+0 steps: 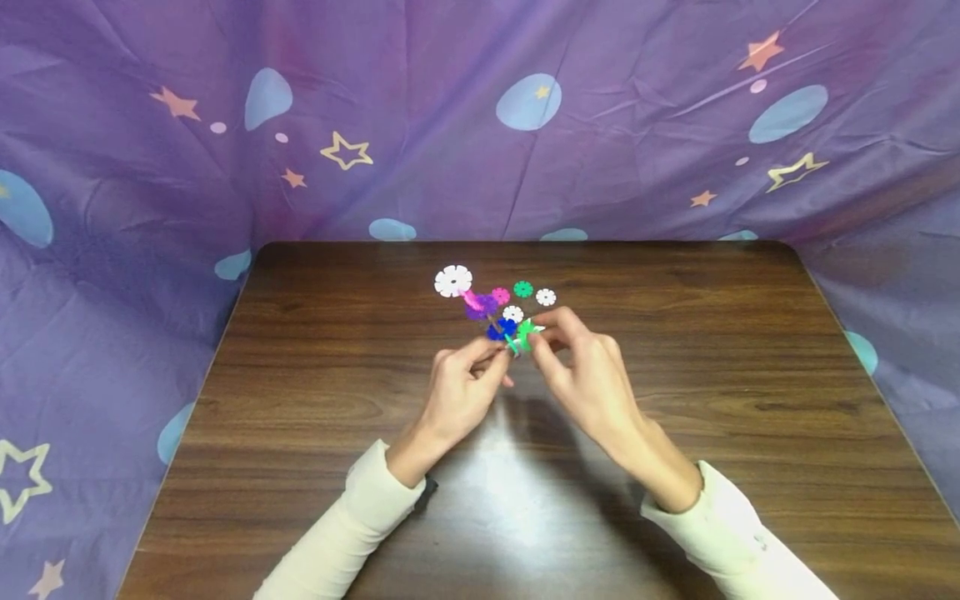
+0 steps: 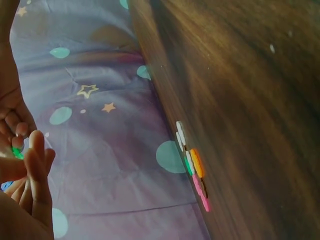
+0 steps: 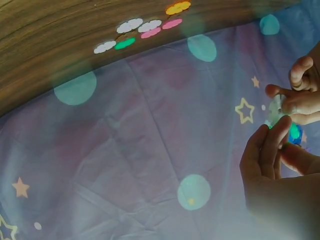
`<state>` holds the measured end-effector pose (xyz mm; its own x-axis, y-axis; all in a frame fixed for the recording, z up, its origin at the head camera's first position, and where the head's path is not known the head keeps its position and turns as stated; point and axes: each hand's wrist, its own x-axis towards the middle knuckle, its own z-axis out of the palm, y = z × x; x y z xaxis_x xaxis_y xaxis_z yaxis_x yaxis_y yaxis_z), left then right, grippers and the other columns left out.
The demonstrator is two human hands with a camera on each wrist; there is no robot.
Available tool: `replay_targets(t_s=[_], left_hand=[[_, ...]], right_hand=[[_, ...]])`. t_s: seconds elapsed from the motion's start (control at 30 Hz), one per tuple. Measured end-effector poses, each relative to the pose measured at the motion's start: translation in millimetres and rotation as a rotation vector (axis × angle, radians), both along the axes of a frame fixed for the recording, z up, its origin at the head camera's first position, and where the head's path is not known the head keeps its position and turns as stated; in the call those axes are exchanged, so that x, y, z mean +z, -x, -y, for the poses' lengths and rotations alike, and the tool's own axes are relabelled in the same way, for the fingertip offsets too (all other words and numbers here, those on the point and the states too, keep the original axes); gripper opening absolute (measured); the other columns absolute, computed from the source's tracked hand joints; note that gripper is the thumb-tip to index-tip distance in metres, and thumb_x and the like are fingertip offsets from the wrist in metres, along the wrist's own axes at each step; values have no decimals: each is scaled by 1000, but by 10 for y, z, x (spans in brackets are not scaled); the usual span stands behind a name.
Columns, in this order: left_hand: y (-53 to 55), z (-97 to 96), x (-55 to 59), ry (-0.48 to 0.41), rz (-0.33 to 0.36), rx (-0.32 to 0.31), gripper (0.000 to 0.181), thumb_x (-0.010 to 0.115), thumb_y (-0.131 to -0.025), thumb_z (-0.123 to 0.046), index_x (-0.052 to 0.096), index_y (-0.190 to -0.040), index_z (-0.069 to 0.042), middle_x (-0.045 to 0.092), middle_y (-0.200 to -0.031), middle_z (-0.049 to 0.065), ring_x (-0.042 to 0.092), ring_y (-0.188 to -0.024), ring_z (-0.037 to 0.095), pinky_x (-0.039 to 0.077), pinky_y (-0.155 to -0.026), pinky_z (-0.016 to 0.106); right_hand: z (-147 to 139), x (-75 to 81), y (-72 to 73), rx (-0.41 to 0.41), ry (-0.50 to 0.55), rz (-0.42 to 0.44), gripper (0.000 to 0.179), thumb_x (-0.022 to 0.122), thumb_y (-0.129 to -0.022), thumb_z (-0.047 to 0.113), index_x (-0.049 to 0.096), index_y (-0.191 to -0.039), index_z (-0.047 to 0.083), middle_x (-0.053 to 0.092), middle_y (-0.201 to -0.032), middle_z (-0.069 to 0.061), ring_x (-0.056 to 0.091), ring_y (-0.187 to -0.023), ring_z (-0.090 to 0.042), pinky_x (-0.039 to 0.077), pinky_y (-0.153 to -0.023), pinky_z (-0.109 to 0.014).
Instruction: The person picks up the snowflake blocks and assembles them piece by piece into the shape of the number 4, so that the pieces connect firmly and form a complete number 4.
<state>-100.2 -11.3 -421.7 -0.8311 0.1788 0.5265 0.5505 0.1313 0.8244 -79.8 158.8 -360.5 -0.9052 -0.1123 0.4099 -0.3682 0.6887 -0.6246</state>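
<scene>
Two hands, the left hand [image 1: 461, 387] and the right hand [image 1: 596, 387], have their fingers curled and pinch the near end of one chain of joined discs [image 1: 502, 330], above the table [image 1: 300, 350]. On the table I count seven loose discs: three white discs [image 3: 129, 25], two pink discs [image 3: 151, 32], one green disc [image 3: 125, 43] and one orange disc [image 3: 178, 7].
</scene>
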Motion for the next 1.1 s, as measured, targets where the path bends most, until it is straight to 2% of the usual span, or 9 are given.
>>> replay_targets(t_s=[0.13,0.23,0.4,0.6,0.7,0.83,0.97,1.1], left_hand=[[3,-23,-25,-15,-54,10,10,67,-93,5,75,-99,5,76,-75,18,72,-55,22,58,-53,17],[6,-21,-46,-7,-63,8,11,67,-93,5,75,-100,4,76,-74,17,72,-55,21,57,-53,17],[2,25,-61,16,-15,12,11,67,-94,3,76,-100,2,77,-75,15,72,-55,21,57,-49,21],[-29,91,-63,32,44,26,8,68,-93,2,75,-98,4,77,-75,16,72,-55,24,58,-50,24],[-38,123,-43,20,43,42,7,69,-92,4,74,-96,5,77,-75,17,72,-55,25,59,-50,27],[-25,152,-16,27,23,58,7,69,-91,5,74,-96,5,76,-74,17,72,-56,25,58,-48,27],[0,171,6,32,4,77,8,69,-91,5,74,-96,5,76,-75,17,72,-57,25,56,-49,22],[12,192,24,25,-3,89,8,69,-91,5,75,-97,4,77,-75,16,72,-57,25,55,-50,20]], right_hand=[[2,-9,-2,4,50,47,15,69,-96,7,68,-111,4,80,-89,-8,76,-73,-19,64,-66,-37],[4,-27,0,10,86,88,13,67,-97,5,67,-109,3,80,-88,-9,77,-75,-20,65,-70,-39],[-7,-50,12,41,102,149,16,66,-100,11,68,-115,7,81,-89,-6,78,-75,-18,65,-77,-41],[-126,-96,11,57,97,216,22,63,-104,25,70,-122,14,77,-83,2,75,-72,-15,61,-69,-30],[-217,-182,42,42,65,224,24,64,-103,26,70,-122,11,76,-84,1,73,-73,-14,60,-70,-30],[-372,-363,98,16,-29,252,27,66,-101,23,69,-123,7,75,-87,-3,68,-75,-16,57,-74,-37],[-549,-564,160,12,-96,310,33,68,-99,17,65,-127,1,74,-97,-13,70,-85,-25,59,-81,-47],[-707,-725,227,-10,-110,362,42,71,-96,11,60,-133,-4,71,-112,-23,71,-97,-36,58,-91,-55]])
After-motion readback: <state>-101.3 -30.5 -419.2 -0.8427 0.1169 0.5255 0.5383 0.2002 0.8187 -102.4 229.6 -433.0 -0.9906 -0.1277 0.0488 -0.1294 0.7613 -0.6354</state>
